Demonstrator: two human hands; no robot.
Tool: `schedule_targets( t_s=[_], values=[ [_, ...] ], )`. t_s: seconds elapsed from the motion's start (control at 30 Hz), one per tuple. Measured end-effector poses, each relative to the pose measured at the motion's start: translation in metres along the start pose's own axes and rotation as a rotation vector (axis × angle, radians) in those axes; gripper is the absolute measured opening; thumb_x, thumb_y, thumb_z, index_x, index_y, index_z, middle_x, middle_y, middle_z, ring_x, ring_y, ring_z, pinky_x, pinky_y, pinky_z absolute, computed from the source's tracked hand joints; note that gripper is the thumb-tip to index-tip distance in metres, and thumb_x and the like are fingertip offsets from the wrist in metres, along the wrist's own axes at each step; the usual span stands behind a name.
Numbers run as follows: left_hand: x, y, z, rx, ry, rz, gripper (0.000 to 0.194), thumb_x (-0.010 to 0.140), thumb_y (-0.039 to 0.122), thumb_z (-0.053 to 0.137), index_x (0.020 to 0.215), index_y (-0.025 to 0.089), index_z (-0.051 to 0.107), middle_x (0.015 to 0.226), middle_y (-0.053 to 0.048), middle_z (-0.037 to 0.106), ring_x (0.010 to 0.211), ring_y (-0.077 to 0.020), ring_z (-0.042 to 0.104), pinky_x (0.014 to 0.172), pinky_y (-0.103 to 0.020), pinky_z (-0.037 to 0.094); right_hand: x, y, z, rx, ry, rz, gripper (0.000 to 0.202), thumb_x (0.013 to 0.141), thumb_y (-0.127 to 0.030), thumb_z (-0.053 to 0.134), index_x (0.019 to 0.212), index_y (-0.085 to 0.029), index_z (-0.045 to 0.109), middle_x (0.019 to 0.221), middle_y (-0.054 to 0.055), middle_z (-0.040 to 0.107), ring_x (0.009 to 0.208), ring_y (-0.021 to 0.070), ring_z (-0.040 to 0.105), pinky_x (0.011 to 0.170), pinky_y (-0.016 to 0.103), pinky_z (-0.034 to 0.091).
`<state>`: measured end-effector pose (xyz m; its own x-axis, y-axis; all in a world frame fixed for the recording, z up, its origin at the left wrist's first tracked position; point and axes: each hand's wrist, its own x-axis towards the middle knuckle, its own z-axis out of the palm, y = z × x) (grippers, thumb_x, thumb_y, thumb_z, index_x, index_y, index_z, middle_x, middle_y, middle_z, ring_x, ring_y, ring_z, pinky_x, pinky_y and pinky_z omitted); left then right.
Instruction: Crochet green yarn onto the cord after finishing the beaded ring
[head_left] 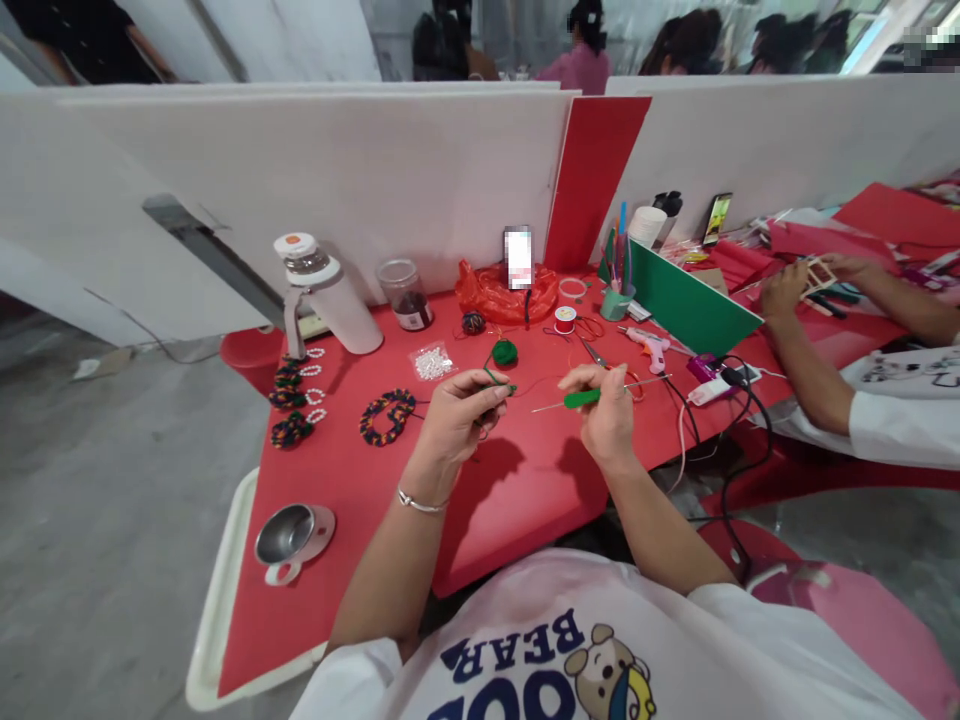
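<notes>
One small piece of green yarn work (511,389) is pinched in the left hand (466,408), held above the red table (517,500); it is judged barely begun, with plenty left wound on one green ball (505,353). One green-handled tool (583,398) is gripped by the right hand (609,415), its tip kept clear of the yarn! Farther out, one multicoloured loop (387,393) is laid flat, seemingly finished; four white bead rings (316,416) are lined up beside dark yarn bundles (291,430), perhaps three, overlapped. One bead packet (433,361), one dark ball (473,322) and one red spool (565,320) are spotted too.
</notes>
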<state>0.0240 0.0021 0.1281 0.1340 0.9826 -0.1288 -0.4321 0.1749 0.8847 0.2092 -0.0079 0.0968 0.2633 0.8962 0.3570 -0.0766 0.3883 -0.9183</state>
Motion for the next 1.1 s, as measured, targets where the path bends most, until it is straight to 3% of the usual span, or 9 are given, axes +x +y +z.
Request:
schedule_targets(
  t_s=[0.1, 0.23, 0.47, 1.1],
  values=[
    [0.003, 0.003, 0.002, 0.003, -0.008, 0.009, 0.034, 0.048, 0.027, 0.097, 0.071, 0.015, 0.075, 0.056, 0.0, 0.065, 0.044, -0.0078, 0.053, 0.036, -0.016, 0.031, -0.001, -0.004, -0.002, 0.079, 0.03, 0.035, 0.064, 0.092, -0.081, 0.051, 0.077, -0.024, 0.076, 0.058, 0.0, 0.061, 0.049, 0.0116, 0.054, 0.046, 0.025, 0.042],
    [0.006, 0.004, 0.001, 0.027, -0.051, 0.035, 0.034, 0.049, 0.028, 0.097, 0.073, 0.016, 0.075, 0.057, 0.0, 0.065, 0.045, -0.0083, 0.054, 0.037, -0.016, 0.031, -0.002, -0.008, 0.0, 0.153, -0.007, 0.025, 0.058, 0.087, -0.079, 0.063, 0.084, -0.023, 0.077, 0.055, -0.001, 0.063, 0.047, 0.0113, 0.055, 0.045, 0.024, 0.043],
    [0.009, 0.003, -0.01, 0.119, -0.121, 0.092, 0.029, 0.063, 0.034, 0.095, 0.081, 0.018, 0.079, 0.058, 0.0, 0.064, 0.043, -0.0066, 0.048, 0.037, -0.017, 0.03, 0.0, -0.013, 0.003, 0.169, 0.043, 0.048, 0.06, 0.084, -0.081, 0.064, 0.081, -0.022, 0.076, 0.053, -0.002, 0.063, 0.044, 0.0106, 0.053, 0.044, 0.023, 0.043],
    [0.011, 0.008, -0.004, 0.05, -0.151, -0.037, 0.035, 0.055, 0.034, 0.096, 0.076, 0.015, 0.075, 0.053, 0.002, 0.059, 0.043, -0.007, 0.048, 0.038, -0.018, 0.027, 0.004, -0.011, 0.013, 0.131, 0.05, 0.122, 0.067, 0.081, -0.087, 0.06, 0.079, -0.022, 0.072, 0.051, -0.001, 0.062, 0.046, 0.0127, 0.058, 0.044, 0.024, 0.042]
  ],
)
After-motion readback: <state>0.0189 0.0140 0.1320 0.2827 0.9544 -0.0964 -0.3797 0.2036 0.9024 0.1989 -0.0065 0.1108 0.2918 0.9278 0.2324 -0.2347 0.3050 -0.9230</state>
